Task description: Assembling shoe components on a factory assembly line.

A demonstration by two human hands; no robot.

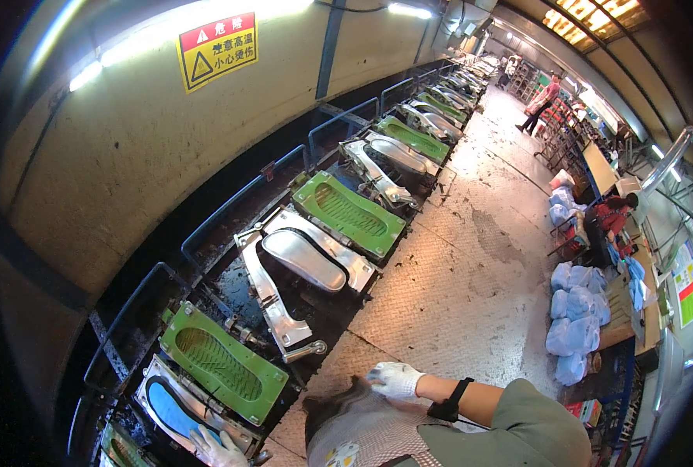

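My left hand point(219, 449), in a white glove, is at the lower edge with its fingers apart. It reaches over the near end of a silver sole mould point(229, 428), touching or just above a blue sole-shaped surface point(172, 407) in it. My right hand point(397, 380), also white-gloved, is in front of my patterned apron point(370, 426), next to a dark edge of cloth or hair. Its fingers look bent and the tips are partly hidden. Just beyond my left hand stands a green mould plate point(223, 362) with a ridged sole-shaped hollow.
An opened silver mould point(306, 261) and another green plate point(349, 213) continue the long row beside blue rails point(241, 198). A metal walkway point(455, 272) runs alongside. At right, blue-white bags point(576, 311) are stacked near a seated person point(607, 218); another person point(543, 101) stands farther off.
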